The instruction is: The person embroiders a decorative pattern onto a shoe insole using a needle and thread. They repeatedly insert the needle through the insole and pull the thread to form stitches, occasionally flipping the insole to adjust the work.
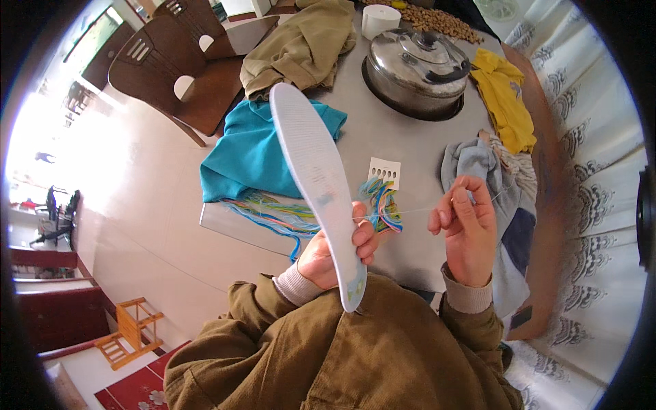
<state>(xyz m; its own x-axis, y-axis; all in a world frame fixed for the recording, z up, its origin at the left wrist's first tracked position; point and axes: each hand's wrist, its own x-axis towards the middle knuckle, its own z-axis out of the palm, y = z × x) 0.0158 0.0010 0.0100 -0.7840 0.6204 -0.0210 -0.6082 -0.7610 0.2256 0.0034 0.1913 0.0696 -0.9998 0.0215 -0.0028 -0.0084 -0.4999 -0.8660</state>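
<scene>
A pale shoe insole (pixel 319 179) stands upright in my left hand (pixel 328 253), whose fingers wrap its lower half. Colored stitching shows near its heel end. From the insole a thin light thread (pixel 405 211) stretches to my right hand (pixel 469 220), where thumb and fingers pinch it. Whether a needle is in those fingers cannot be told. Beyond the insole lies a skein of blue, green and pink embroidery threads (pixel 384 205) attached to a white card with holes (pixel 384 171). More bundled colored threads (pixel 271 212) spread over the table edge at left, partly behind the insole.
On the grey table (pixel 353 128) are a teal cloth (pixel 251 154), an olive garment (pixel 302 46), a lidded steel pot (pixel 417 72), a white paper roll (pixel 381 21), nuts (pixel 441 21), a yellow cloth (pixel 505 97) and a grey garment (pixel 474 159). Wooden chairs (pixel 205 87) stand left.
</scene>
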